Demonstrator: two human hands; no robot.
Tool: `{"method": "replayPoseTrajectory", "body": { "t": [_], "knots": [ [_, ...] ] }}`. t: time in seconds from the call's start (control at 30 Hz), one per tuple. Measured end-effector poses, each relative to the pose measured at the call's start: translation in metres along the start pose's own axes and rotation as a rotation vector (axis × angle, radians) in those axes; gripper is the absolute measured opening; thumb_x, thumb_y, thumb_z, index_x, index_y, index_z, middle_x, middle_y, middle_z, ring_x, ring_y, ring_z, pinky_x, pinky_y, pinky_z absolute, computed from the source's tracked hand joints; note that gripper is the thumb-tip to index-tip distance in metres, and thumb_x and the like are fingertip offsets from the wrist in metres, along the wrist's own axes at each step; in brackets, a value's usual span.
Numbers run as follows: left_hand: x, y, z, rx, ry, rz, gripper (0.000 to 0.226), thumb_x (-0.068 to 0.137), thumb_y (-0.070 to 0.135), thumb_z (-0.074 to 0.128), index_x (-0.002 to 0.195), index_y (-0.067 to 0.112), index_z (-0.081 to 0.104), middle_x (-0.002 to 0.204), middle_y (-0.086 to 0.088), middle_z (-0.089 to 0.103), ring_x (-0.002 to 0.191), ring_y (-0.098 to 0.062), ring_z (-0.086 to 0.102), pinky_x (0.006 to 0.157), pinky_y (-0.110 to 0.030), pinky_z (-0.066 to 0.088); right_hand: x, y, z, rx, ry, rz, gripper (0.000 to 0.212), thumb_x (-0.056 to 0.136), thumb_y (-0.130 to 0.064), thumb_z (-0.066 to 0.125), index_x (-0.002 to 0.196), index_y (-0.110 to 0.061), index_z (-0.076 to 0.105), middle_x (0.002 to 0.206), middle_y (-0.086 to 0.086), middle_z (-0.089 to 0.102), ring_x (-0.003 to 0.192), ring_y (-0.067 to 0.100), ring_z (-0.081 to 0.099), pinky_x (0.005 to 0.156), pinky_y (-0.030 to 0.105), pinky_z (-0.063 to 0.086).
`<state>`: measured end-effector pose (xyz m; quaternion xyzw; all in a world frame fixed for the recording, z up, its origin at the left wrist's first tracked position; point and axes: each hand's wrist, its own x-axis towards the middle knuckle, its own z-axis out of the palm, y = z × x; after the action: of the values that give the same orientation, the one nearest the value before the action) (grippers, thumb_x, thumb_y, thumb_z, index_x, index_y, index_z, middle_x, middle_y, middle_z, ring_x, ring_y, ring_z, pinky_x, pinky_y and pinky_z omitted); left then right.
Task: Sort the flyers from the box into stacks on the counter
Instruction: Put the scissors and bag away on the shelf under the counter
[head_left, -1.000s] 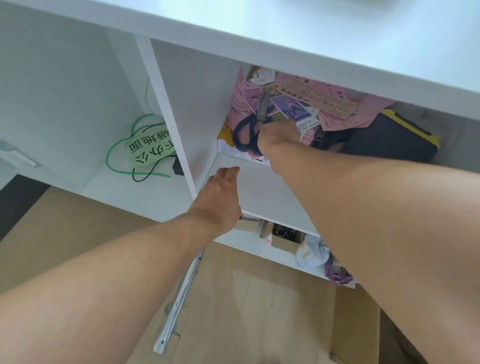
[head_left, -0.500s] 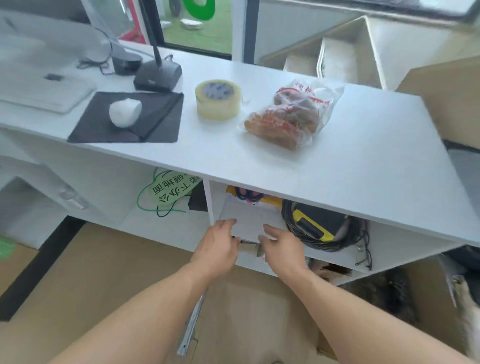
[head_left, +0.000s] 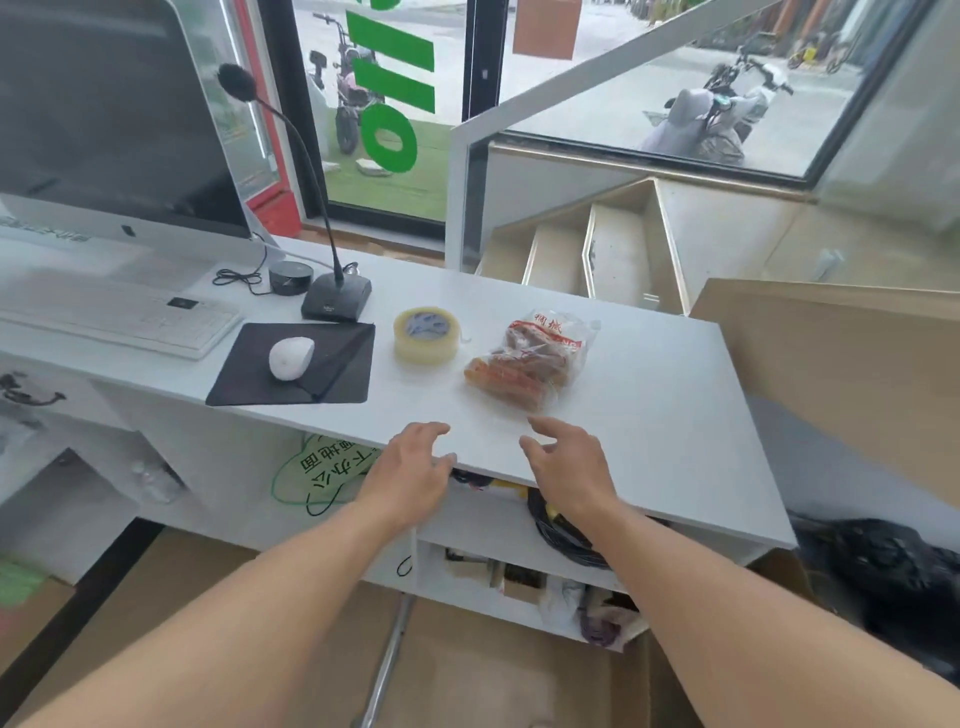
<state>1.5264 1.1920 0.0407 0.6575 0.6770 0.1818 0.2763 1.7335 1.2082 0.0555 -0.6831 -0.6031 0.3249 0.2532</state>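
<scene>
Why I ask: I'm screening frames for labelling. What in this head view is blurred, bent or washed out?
Head view: daylight from the window leaves the white counter top pale, with only soft shadows; wide-angle distortion bows the dark computer monitor and the counter's edges; the left hand and right hand look slightly soft; the clear roll of packing tape stays legible.

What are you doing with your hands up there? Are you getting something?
A person is standing at a white counter. Both hands are empty right now: the left hand and the right hand hover with loose fingers at the counter's front edge. On top sit a roll of tape, a bag of snacks and a mouse. No flyers are on the counter yet, so the sorting has not begun.
</scene>
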Motion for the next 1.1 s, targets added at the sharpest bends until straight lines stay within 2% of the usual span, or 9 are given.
{"method": "replayPoseTrajectory", "body": {
  "t": [0.17, 0.33, 0.43, 0.63, 0.73, 0.8, 0.83, 0.97, 1.1],
  "knots": [
    [0.036, 0.02, 0.001, -0.021, -0.003, -0.017, 0.047, 0.105, 0.036, 0.047, 0.15, 0.025, 0.04, 0.154, 0.002, 0.039, 0.142, -0.02, 0.038, 0.113, -0.036, 0.032, 0.049, 0.0, -0.015, -0.012, 0.0, 0.016, 0.038, 0.098, -0.032, 0.058, 0.136, -0.033, 0.062, 0.1, -0.008, 0.07, 0.102, 0.014, 0.068, 0.098, 0.037, 0.052],
    [0.093, 0.042, 0.009, -0.037, 0.025, -0.059, 0.047, 0.104, 0.036, 0.05, 0.15, 0.027, 0.041, 0.153, 0.004, 0.04, 0.142, -0.018, 0.038, 0.112, -0.034, 0.032, 0.121, -0.005, -0.031, -0.035, 0.06, -0.065, 0.033, 0.095, -0.024, 0.057, 0.125, -0.032, 0.068, 0.127, -0.007, 0.068, 0.114, 0.019, 0.063, 0.097, 0.036, 0.05],
    [0.128, 0.054, 0.02, -0.039, 0.038, -0.073, 0.046, 0.102, 0.034, 0.053, 0.147, 0.03, 0.043, 0.15, 0.002, 0.044, 0.139, -0.018, 0.042, 0.109, -0.033, 0.034, 0.177, 0.003, -0.04, -0.102, 0.077, -0.049, 0.039, 0.096, -0.023, 0.052, 0.133, -0.03, 0.063, 0.139, -0.003, 0.059, 0.125, 0.023, 0.055, 0.099, 0.036, 0.046],
    [0.174, 0.074, 0.052, -0.038, 0.033, -0.106, 0.046, 0.098, 0.031, 0.06, 0.143, 0.027, 0.05, 0.146, 0.005, 0.044, 0.135, -0.014, 0.044, 0.108, -0.023, 0.03, 0.265, 0.026, -0.045, -0.259, -0.093, -0.005, 0.059, 0.096, -0.027, 0.057, 0.152, -0.017, 0.041, 0.156, 0.007, 0.037, 0.142, 0.027, 0.041, 0.112, 0.039, 0.037],
    [0.189, 0.075, 0.062, -0.032, 0.025, -0.136, 0.048, 0.095, 0.036, 0.061, 0.142, 0.028, 0.052, 0.141, 0.008, 0.047, 0.133, -0.012, 0.045, 0.111, -0.025, 0.033, 0.293, 0.024, -0.038, -0.218, -0.173, 0.082, 0.058, 0.092, -0.046, 0.058, 0.139, -0.014, 0.052, 0.141, 0.015, 0.052, 0.129, 0.035, 0.052, 0.104, 0.04, 0.045],
    [0.194, 0.073, 0.064, -0.02, 0.021, -0.147, 0.049, 0.094, 0.038, 0.061, 0.142, 0.029, 0.052, 0.14, 0.007, 0.048, 0.133, -0.013, 0.045, 0.113, -0.029, 0.035, 0.309, 0.024, -0.029, -0.195, -0.22, 0.118, 0.073, 0.078, -0.067, 0.056, 0.128, -0.015, 0.058, 0.127, 0.011, 0.062, 0.12, 0.035, 0.058, 0.098, 0.039, 0.05],
    [0.196, 0.072, 0.064, -0.015, 0.018, -0.156, 0.049, 0.094, 0.039, 0.06, 0.142, 0.03, 0.052, 0.14, 0.007, 0.049, 0.132, -0.013, 0.045, 0.113, -0.03, 0.035, 0.315, 0.025, -0.024, -0.189, -0.238, 0.125, 0.077, 0.074, -0.072, 0.056, 0.126, -0.015, 0.059, 0.124, 0.008, 0.064, 0.12, 0.034, 0.058, 0.097, 0.038, 0.049],
    [0.198, 0.066, 0.067, -0.014, 0.037, -0.169, 0.044, 0.094, 0.037, 0.062, 0.138, 0.032, 0.056, 0.131, 0.009, 0.054, 0.126, -0.013, 0.049, 0.107, -0.03, 0.039, 0.328, 0.022, -0.021, -0.244, -0.303, 0.159, 0.057, 0.081, -0.057, 0.072, 0.116, -0.012, 0.063, 0.115, 0.006, 0.069, 0.11, 0.03, 0.063, 0.08, 0.029, 0.047],
    [0.193, 0.062, 0.073, -0.019, 0.074, -0.14, 0.041, 0.094, 0.034, 0.064, 0.134, 0.029, 0.06, 0.126, 0.011, 0.052, 0.123, -0.011, 0.049, 0.103, -0.024, 0.037, 0.326, 0.022, -0.016, -0.264, -0.413, 0.154, 0.047, 0.082, -0.046, 0.079, 0.104, -0.006, 0.068, 0.097, 0.008, 0.071, 0.095, 0.029, 0.068, 0.08, 0.035, 0.054]
  ]
}}
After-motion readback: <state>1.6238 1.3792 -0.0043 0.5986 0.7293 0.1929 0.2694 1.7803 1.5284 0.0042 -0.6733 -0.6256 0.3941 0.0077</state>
